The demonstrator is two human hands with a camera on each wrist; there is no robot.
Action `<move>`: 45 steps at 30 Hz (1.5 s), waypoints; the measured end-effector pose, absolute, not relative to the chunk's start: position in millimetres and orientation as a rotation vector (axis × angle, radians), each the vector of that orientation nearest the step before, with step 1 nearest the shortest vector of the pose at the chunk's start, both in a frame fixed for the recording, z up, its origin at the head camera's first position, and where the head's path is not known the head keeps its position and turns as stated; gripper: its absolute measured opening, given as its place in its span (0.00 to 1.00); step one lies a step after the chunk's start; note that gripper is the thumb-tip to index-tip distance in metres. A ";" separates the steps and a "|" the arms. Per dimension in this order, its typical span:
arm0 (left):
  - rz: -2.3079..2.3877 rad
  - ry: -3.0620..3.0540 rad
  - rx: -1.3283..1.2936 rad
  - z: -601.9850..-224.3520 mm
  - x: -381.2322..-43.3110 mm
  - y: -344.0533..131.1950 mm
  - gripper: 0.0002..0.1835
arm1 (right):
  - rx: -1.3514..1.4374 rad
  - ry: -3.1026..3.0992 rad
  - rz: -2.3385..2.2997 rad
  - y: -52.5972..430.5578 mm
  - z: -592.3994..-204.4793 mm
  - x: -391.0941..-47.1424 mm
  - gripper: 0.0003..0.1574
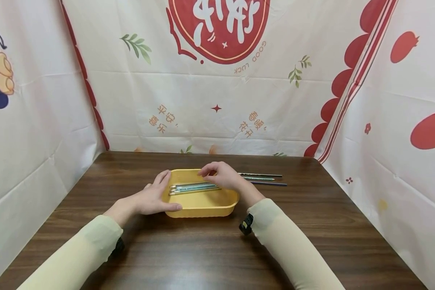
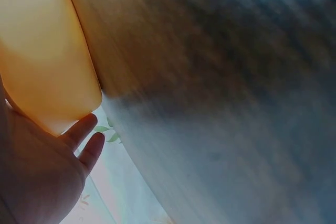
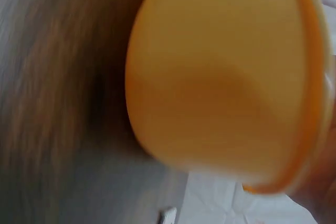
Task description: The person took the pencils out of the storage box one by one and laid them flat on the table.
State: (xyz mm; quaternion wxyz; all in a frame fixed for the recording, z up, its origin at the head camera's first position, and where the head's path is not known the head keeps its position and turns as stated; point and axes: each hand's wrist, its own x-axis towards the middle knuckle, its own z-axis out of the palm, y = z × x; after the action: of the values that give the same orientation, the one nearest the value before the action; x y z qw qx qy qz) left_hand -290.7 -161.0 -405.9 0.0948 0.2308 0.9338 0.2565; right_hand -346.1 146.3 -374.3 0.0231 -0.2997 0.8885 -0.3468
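Note:
A yellow plastic tray (image 1: 203, 211) with rounded corners stands on the table. Several pencils (image 1: 190, 189) with pale ends lie side by side in it, some partly hidden by my right hand. My left hand (image 1: 155, 198) rests around the tray's left end, thumb along the front rim and the other fingers stretched toward the back. In the left wrist view, two extended fingers (image 2: 90, 150) show beside the tray. Over the tray's back right part is my right hand (image 1: 222, 176), fingers loosely bent, with nothing visible between them. The right wrist view shows mostly the tray's outer wall (image 3: 220, 77).
Right of the tray, several more pencils (image 1: 264, 179) lie roughly parallel on the dark wooden table (image 1: 188, 249). A printed white cloth (image 1: 203, 92) hangs behind the table and along both sides.

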 end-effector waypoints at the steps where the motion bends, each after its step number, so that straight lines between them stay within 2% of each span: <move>1: 0.760 2.769 0.684 -405.9 -290.8 -161.3 0.73 | -0.940 2.736 -1.081 142.6 -375.9 -346.5 0.14; 18: 0.773 2.761 0.692 -407.1 -291.0 -163.2 0.73 | -0.853 2.637 -1.124 116.6 -406.0 -345.9 0.13; 30: 0.779 2.755 0.695 -405.3 -289.0 -162.1 0.74 | -0.842 2.712 -0.964 117.1 -409.3 -344.3 0.13; 45: 0.785 2.755 0.691 -405.2 -288.5 -161.6 0.73 | -1.018 2.763 -0.712 119.1 -410.0 -344.4 0.13</move>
State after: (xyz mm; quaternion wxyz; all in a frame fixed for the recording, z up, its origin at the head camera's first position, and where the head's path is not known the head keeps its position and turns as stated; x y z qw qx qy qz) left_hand -288.5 -161.6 -405.2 0.0972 0.2333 0.9305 0.2652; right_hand -344.4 119.1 -410.0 0.0559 -0.3356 0.9106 -0.2346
